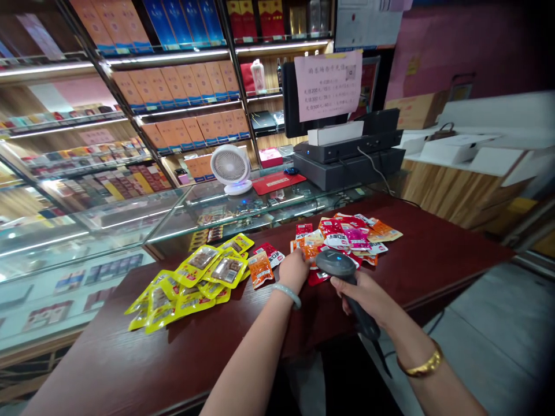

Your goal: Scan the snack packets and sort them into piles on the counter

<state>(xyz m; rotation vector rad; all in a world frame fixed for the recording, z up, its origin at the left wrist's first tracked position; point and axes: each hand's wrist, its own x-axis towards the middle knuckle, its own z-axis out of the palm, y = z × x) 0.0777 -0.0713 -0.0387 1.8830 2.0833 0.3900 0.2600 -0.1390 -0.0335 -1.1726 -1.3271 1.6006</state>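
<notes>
My right hand [366,297] grips the handle of a dark grey barcode scanner [336,264], whose head points at a heap of small red, pink and orange snack packets [336,231]. Beside the scanner, my left hand [295,270] is closed at the heap's near edge, on an orange snack packet [311,249]; its fingertips are partly hidden. Just left of that hand lie another orange packet [260,268] and a red one [269,252]. Farther left is a pile of yellow snack packets with clear windows [202,260].
Everything lies on a dark red wooden counter [416,248]. Behind it stand a glass display case [173,228], a white fan [230,167], a red mat [277,182] and a till with a monitor [347,162]. Boxed goods fill the shelves [182,86]. The scanner's cable [384,359] hangs below.
</notes>
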